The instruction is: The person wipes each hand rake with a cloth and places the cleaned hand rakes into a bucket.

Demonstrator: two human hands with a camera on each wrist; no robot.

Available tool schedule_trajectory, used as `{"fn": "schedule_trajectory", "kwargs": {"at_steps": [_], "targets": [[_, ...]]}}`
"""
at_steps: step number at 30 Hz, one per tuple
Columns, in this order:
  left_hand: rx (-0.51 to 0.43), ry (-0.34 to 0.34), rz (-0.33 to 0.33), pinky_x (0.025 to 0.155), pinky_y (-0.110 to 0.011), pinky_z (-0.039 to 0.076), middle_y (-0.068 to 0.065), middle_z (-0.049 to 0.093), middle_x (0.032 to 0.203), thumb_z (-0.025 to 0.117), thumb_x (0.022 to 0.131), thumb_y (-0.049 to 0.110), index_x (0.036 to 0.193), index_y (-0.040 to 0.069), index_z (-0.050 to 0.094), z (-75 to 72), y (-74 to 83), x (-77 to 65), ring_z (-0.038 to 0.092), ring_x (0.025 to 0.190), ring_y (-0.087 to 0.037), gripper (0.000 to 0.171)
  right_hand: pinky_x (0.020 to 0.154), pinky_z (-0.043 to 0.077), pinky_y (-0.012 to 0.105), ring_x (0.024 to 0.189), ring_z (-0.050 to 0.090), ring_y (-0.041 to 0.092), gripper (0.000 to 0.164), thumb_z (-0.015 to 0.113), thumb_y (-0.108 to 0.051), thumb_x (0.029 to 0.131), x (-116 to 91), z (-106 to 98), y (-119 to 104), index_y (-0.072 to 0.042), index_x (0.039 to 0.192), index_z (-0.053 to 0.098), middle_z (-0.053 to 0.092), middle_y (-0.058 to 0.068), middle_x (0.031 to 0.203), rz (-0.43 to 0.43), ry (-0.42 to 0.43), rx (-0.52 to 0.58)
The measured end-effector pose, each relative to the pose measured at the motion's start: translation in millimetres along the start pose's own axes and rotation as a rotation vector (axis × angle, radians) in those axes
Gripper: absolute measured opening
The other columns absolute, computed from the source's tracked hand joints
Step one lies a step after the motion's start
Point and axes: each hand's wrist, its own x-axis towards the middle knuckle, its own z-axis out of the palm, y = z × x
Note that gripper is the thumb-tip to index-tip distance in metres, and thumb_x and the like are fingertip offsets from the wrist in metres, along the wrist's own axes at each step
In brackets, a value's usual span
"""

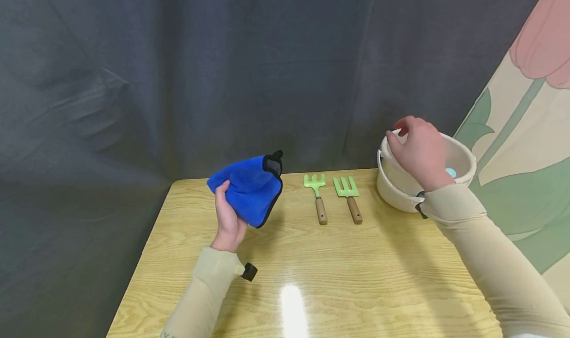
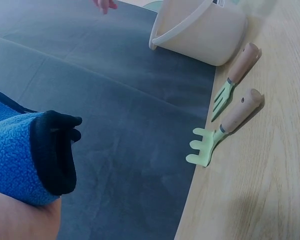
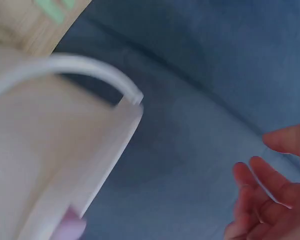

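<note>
My left hand (image 1: pixel 229 221) grips a folded blue cloth (image 1: pixel 249 189) with black edging, held up above the left part of the table. The left wrist view shows the fuzzy blue cloth (image 2: pixel 15 150) close up, with a black loop at its corner. Over a cream bucket (image 1: pixel 396 192) my right hand (image 1: pixel 420 150) hovers with loosely bent fingers. Nothing lies between those fingers in the right wrist view, where the hand (image 3: pixel 275 200) is apart from the bucket rim (image 3: pixel 110 165). Inside the bucket a small light-blue thing (image 1: pixel 451 172) shows; its kind is unclear.
Between the hands lie a green hand rake (image 1: pixel 321 209) and a green hand fork (image 1: pixel 354 209), both with wooden handles, on the wooden table (image 1: pixel 356 278). A dark curtain (image 1: pixel 276 71) hangs behind. At the right is a flower-patterned surface (image 1: pixel 530 179).
</note>
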Motion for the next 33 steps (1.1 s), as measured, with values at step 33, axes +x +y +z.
{"fn": "schedule_trajectory", "kwargs": {"at_steps": [33], "targets": [[0.049, 0.000, -0.020, 0.107, -0.035, 0.041, -0.008, 0.042, 0.143, 0.034, 0.105, 0.042, 0.144, 0.016, 0.029, 1.3, -3.2, -4.6, 0.046, 0.126, -0.025, 0.047, 0.083, 0.052, 0.048, 0.092, 0.064, 0.034, 0.050, 0.068, -0.032, 0.094, -91.8, 172.9, -42.8, 0.007, 0.125, 0.058, 0.068, 0.016, 0.100, 0.276, -0.551, 0.225]]}}
